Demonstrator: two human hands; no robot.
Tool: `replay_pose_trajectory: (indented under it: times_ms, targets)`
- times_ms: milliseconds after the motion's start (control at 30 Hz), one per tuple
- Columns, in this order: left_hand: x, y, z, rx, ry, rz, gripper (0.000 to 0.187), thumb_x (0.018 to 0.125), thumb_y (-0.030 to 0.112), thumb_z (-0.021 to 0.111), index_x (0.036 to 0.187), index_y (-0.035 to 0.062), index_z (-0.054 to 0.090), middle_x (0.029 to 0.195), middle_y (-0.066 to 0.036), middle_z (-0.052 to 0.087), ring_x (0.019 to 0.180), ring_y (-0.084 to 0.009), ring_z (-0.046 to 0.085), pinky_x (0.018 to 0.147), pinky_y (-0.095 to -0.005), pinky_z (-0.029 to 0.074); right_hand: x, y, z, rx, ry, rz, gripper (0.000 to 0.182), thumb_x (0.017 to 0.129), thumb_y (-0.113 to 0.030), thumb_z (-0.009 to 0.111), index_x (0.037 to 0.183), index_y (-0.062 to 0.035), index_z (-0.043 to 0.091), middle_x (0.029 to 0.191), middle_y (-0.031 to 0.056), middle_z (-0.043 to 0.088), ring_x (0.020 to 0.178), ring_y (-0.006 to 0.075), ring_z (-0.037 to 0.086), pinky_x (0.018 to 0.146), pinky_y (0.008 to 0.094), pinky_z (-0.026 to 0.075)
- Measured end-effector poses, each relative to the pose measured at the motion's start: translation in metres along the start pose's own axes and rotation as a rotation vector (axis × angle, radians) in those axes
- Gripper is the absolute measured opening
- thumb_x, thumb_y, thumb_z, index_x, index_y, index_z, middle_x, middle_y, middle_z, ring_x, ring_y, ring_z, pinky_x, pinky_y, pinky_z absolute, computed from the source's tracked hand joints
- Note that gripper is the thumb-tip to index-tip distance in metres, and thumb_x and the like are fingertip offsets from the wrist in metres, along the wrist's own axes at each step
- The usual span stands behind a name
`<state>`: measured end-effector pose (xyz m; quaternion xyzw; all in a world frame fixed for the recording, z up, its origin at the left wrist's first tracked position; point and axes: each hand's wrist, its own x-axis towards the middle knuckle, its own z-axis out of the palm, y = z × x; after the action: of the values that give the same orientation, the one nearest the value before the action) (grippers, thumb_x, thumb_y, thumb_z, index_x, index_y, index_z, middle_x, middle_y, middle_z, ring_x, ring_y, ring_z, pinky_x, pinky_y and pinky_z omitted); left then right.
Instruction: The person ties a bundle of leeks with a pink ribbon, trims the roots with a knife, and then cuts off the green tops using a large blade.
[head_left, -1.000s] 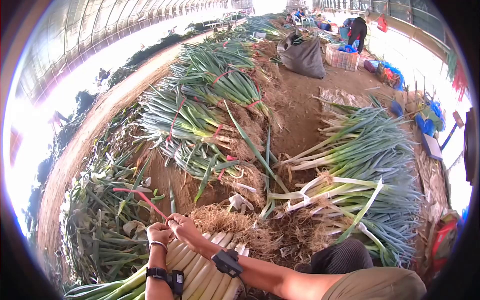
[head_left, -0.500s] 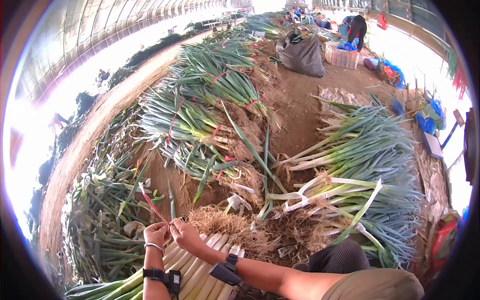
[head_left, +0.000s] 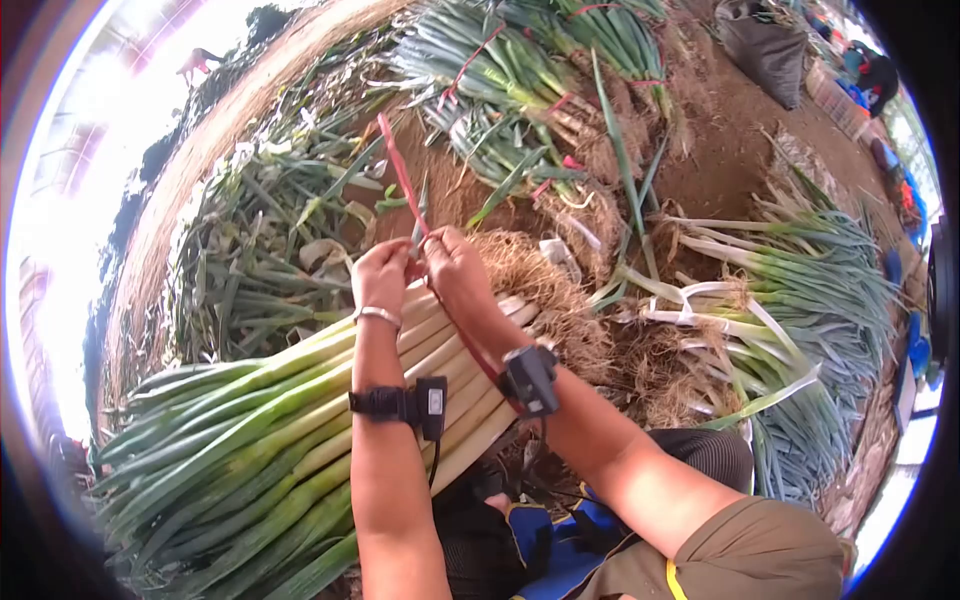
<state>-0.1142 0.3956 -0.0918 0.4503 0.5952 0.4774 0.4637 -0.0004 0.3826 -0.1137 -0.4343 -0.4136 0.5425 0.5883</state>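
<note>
My view has swung down to the leeks (head_left: pixel 300 420) beneath my arms, showing the handwork better: left hand (head_left: pixel 380 278) and right hand (head_left: pixel 458 272), nearly touching, both pinch the red tie (head_left: pixel 401 178).

The single view is worn on the person's head, looking forward and steeply down from close above the left hand (head_left: pixel 381 277) and right hand (head_left: pixel 458 268). Its wide, round, dark-edged picture leans sideways, reaching from the lap (head_left: pixel 560 540) to the ground (head_left: pixel 715 145) farther off.
</note>
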Motion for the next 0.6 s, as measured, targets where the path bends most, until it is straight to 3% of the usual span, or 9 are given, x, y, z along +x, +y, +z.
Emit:
replay_pose_trajectory:
  times_ms: [33, 67, 167, 367, 400, 467, 533, 567, 600]
  targets:
    - [0.002, -0.003, 0.0, 0.013, -0.027, -0.001, 0.016, 0.09, 0.008, 0.056, 0.1, -0.0015, 0.066, 0.076, -0.004, 0.065, 0.059, -0.0097, 0.06, 0.054, -0.0213, 0.049, 0.001, 0.001, 0.0, 0.043, -0.019, -0.012, 0.015, 0.097, -0.012, 0.044, 0.094, -0.0016, 0.054, 0.077, 0.0037, 0.056, 0.068, 0.0094, 0.054, 0.06, 0.0252, 0.045]
    - [0.006, -0.005, 0.0, 0.018, -0.036, -0.004, 0.015, 0.091, 0.008, 0.056, 0.098, -0.0009, 0.067, 0.075, -0.004, 0.065, 0.059, -0.0097, 0.06, 0.055, -0.022, 0.05, 0.001, 0.001, 0.003, 0.237, 0.001, 0.069, 0.014, 0.095, -0.011, 0.047, 0.09, -0.0021, 0.055, 0.068, 0.0025, 0.052, 0.057, 0.0096, 0.048, 0.052, 0.0266, 0.04]
    - [0.015, -0.01, 0.004, -0.124, -0.118, -0.027, 0.014, 0.093, 0.009, 0.054, 0.099, 0.0003, 0.064, 0.076, -0.004, 0.064, 0.06, -0.011, 0.06, 0.056, -0.0248, 0.052, -0.003, -0.01, -0.003, 0.37, -0.046, 0.132, 0.012, 0.096, -0.009, 0.045, 0.092, -0.0041, 0.055, 0.066, -0.0004, 0.048, 0.056, 0.0065, 0.044, 0.05, 0.0227, 0.037]
    - [0.015, -0.005, 0.008, -0.219, -0.087, -0.075, 0.015, 0.094, 0.01, 0.052, 0.103, 0.0003, 0.059, 0.078, -0.006, 0.063, 0.06, -0.0128, 0.06, 0.054, -0.0256, 0.052, 0.001, -0.017, -0.003, 0.675, -0.091, 0.219, 0.01, 0.097, -0.009, 0.045, 0.094, -0.0041, 0.054, 0.066, -0.0006, 0.047, 0.055, 0.0079, 0.044, 0.052, 0.023, 0.039]
    - [0.019, -0.005, 0.007, -0.292, -0.1, -0.115, 0.023, 0.091, 0.003, 0.051, 0.113, -0.0009, 0.055, 0.078, -0.007, 0.062, 0.053, -0.0135, 0.056, 0.047, -0.0262, 0.05, 0.003, -0.016, -0.001, 0.706, -0.155, 0.204, 0.01, 0.097, -0.009, 0.045, 0.095, -0.0043, 0.053, 0.066, -0.0003, 0.048, 0.055, 0.0081, 0.045, 0.053, 0.023, 0.039]
    - [0.026, -0.011, 0.001, -0.371, -0.069, -0.138, 0.031, 0.089, -0.001, 0.048, 0.12, -0.0007, 0.051, 0.074, -0.007, 0.06, 0.049, -0.0133, 0.053, 0.043, -0.027, 0.047, 0.003, -0.016, 0.005, 0.758, -0.237, 0.196, 0.011, 0.098, -0.011, 0.044, 0.095, -0.0051, 0.053, 0.067, 0.0005, 0.05, 0.057, 0.0082, 0.047, 0.054, 0.0231, 0.039]
    - [0.034, -0.008, -0.004, -0.507, -0.014, -0.254, 0.06, 0.081, -0.01, 0.04, 0.139, 0.0036, 0.035, 0.059, -0.004, 0.05, 0.04, -0.0129, 0.045, 0.033, -0.0288, 0.039, 0.002, -0.017, 0.007, 0.685, -0.245, 0.196, 0.01, 0.098, -0.011, 0.044, 0.095, -0.0055, 0.053, 0.068, 0.0011, 0.05, 0.058, 0.0096, 0.048, 0.056, 0.0239, 0.041]
    - [0.038, -0.007, -0.004, -0.589, 0.074, -0.354, 0.062, 0.082, -0.007, 0.038, 0.142, 0.0095, 0.031, 0.053, 0.0, 0.042, 0.037, -0.0129, 0.043, 0.032, -0.0268, 0.036, 0.001, -0.017, 0.007, 0.609, -0.249, 0.2, 0.01, 0.098, -0.011, 0.045, 0.096, -0.006, 0.053, 0.068, 0.0017, 0.05, 0.059, 0.0111, 0.049, 0.058, 0.0246, 0.044]
    - [0.042, -0.005, -0.004, -0.737, 0.121, -0.448, 0.045, 0.083, -0.004, 0.039, 0.127, 0.0076, 0.042, 0.053, 0.001, 0.04, 0.037, -0.0121, 0.037, 0.032, -0.0252, 0.032, 0.0, -0.016, 0.007, 0.587, -0.257, 0.186, 0.01, 0.098, -0.011, 0.045, 0.096, -0.0056, 0.053, 0.067, 0.0014, 0.05, 0.057, 0.0098, 0.048, 0.056, 0.0234, 0.042]
